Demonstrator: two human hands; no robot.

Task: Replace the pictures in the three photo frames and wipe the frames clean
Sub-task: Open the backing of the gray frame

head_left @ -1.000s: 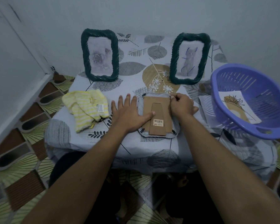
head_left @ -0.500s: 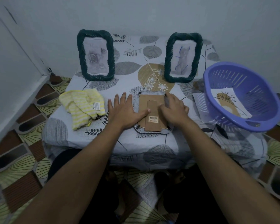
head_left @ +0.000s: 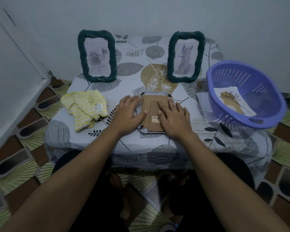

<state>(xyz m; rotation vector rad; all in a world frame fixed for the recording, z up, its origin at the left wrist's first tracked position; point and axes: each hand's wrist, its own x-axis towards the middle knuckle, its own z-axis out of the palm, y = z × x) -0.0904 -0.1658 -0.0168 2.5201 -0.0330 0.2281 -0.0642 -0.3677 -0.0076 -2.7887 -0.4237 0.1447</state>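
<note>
The left hand [head_left: 129, 114] lies flat, fingers spread, on the left edge of the face-down photo frame with a brown cardboard back [head_left: 150, 104], at the front centre of the leaf-patterned tabletop [head_left: 132, 143]. The right hand [head_left: 174, 119] rests flat, fingers straight, on the frame's right side. A yellow striped cloth [head_left: 84, 109] lies to the left.

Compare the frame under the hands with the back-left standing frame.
The lying frame is face down, showing its brown cardboard back; the back-left frame stands upright, showing a pale flower picture. The left hand and right hand rest on the lying frame; nothing touches the back-left frame. Both sit on the tablecloth.
</note>
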